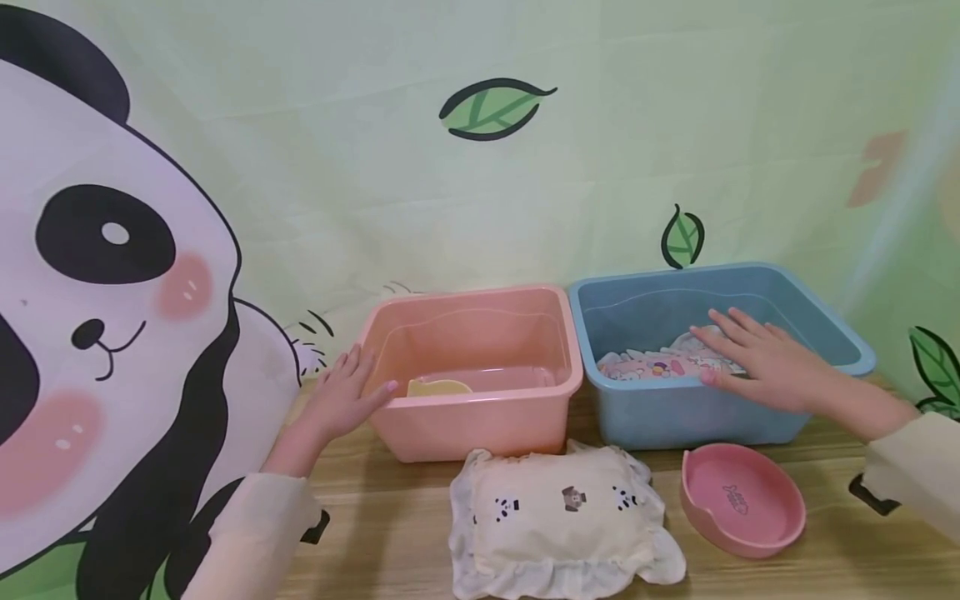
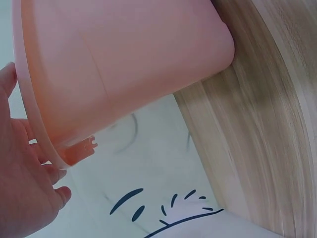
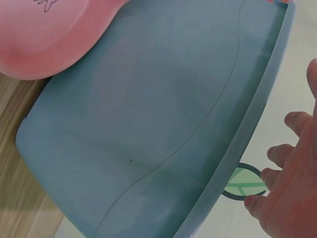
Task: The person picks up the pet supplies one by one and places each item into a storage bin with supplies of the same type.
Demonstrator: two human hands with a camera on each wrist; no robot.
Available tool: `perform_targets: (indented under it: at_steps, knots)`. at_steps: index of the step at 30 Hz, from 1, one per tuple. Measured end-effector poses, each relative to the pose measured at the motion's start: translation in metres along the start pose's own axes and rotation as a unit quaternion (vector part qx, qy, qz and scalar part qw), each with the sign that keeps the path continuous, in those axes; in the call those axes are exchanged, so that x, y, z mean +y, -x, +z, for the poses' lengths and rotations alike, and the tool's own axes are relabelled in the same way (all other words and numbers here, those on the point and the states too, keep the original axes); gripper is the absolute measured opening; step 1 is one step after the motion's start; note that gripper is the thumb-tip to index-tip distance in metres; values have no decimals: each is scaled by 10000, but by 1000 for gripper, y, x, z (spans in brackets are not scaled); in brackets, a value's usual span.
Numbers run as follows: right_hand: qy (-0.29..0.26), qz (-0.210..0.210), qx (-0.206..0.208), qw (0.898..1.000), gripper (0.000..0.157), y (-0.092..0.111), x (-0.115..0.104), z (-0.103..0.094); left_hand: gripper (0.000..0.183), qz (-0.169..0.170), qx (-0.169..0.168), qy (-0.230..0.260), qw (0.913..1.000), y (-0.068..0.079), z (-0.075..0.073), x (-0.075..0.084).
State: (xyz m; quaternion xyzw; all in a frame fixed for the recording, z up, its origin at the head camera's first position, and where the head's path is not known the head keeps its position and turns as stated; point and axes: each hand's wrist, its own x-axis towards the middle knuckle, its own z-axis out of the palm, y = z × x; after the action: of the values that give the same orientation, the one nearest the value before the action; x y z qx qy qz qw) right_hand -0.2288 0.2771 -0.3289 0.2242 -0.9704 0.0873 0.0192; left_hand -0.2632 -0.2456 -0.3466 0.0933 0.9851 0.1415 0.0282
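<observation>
My left hand (image 1: pixel 343 400) is at the left corner of a pink plastic basin (image 1: pixel 465 429), its fingers spread along the rim. In the left wrist view the fingertips lie close against that rim; whether they press on it I cannot tell. A yellow item (image 1: pixel 438 387) lies inside the pink basin, mostly hidden by the front wall. Over the front rim of a blue basin (image 1: pixel 690 412) hovers my right hand (image 1: pixel 772 362), fingers extended and holding nothing. The right wrist view shows it apart from the rim. Pink printed cloth (image 1: pixel 637 364) with a ruffled edge lies in the blue basin.
A cream pillow (image 1: pixel 555 517) with ruffled edges and animal prints lies before the basins. Right of it sits a round pink dish (image 1: pixel 742 500) with a fish design. All stand on a wood-grain table (image 1: pixel 375 533). Behind hangs a green panda-and-leaf backdrop (image 1: pixel 337 167).
</observation>
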Motion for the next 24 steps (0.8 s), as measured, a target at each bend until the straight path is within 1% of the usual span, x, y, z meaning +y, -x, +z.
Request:
perform_targets:
  at_steps: [4,8,14,17,24]
  knots:
    - [-15,-56,42,10000,69,3,-3,0,90,-26,-4,19,10000,3,0,-2]
    - [8,-110,94,9999,70,6,-5,0,88,22,11,27,10000,7,0,-7]
    - [11,-235,152,9996,69,9,-8,1,85,45,137,-115,9998,11,-1,-13]
    - [-15,-278,149,9995,69,11,-9,2,83,71,177,-164,9997,12,-1,-14]
    - [-21,-410,186,9990,69,15,-13,5,82,60,131,-205,9997,13,-2,-15]
